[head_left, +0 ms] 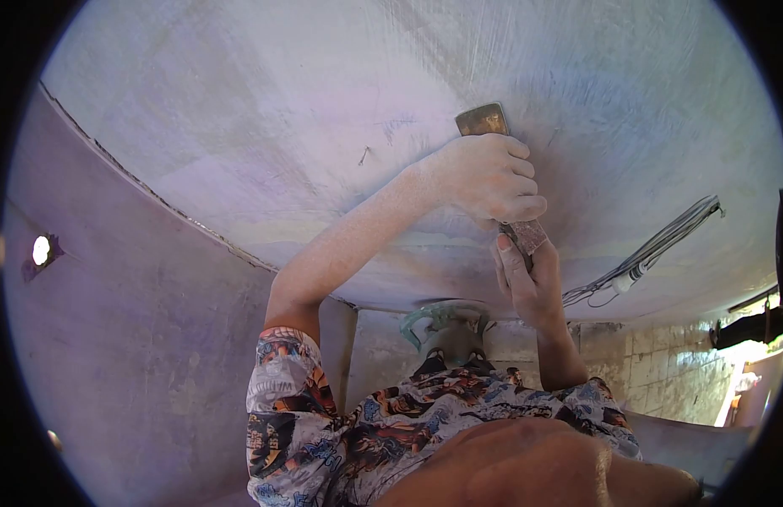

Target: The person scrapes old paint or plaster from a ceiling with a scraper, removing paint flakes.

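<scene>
My left hand (490, 177), dusted white, is wrapped over the middle of a narrow sanding block (484, 120). The block's brown, rounded end sticks out above my knuckles, against the pale plastered surface (307, 110). Its rough, greyish lower end shows beneath my left fist. There my right hand (531, 275) grips it, thumb laid along the side and fingers curled behind. Both hands are close to the plaster, with a darker, smoky patch beside them. Scratches and smeared strokes mark the plaster around the block.
A bundle of loose wires (662, 249) hangs from the plaster to the right. A small bent wire (364, 156) pokes out at left. Past a cracked seam stands a purplish wall (146, 338) with a bright round light (41, 251). Below is a green plastic stool (446, 314).
</scene>
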`<action>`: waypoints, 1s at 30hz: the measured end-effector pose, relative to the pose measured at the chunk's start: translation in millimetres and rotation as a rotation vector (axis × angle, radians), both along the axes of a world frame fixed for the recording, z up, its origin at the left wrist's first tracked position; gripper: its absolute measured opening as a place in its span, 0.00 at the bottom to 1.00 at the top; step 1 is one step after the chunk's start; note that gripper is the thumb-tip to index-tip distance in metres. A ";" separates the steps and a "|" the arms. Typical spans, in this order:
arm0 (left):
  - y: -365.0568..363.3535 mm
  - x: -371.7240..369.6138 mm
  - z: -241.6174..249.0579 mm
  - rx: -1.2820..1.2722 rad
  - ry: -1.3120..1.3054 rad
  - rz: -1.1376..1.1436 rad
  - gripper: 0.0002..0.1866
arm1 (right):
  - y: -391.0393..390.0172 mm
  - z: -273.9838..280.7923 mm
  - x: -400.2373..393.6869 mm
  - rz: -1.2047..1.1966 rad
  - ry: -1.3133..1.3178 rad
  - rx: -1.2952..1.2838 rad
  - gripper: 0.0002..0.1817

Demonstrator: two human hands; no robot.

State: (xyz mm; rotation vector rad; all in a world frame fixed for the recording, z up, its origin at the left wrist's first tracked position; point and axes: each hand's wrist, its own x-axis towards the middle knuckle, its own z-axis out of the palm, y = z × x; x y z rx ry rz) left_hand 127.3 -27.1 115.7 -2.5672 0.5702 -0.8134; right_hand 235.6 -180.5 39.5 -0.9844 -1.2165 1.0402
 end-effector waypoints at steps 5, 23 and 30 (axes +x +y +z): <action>1.7 -2.0 -3.6 0.012 -0.050 -0.004 0.11 | 0.6 -0.3 0.1 0.056 0.039 -0.016 0.14; 3.1 8.4 -7.2 -0.052 -0.227 -0.089 0.11 | -3.2 -5.1 -3.7 -0.102 -0.131 0.177 0.14; 5.9 13.7 -11.4 -0.027 -0.301 -0.098 0.12 | 0.6 -8.2 -5.5 -0.107 -0.062 0.093 0.15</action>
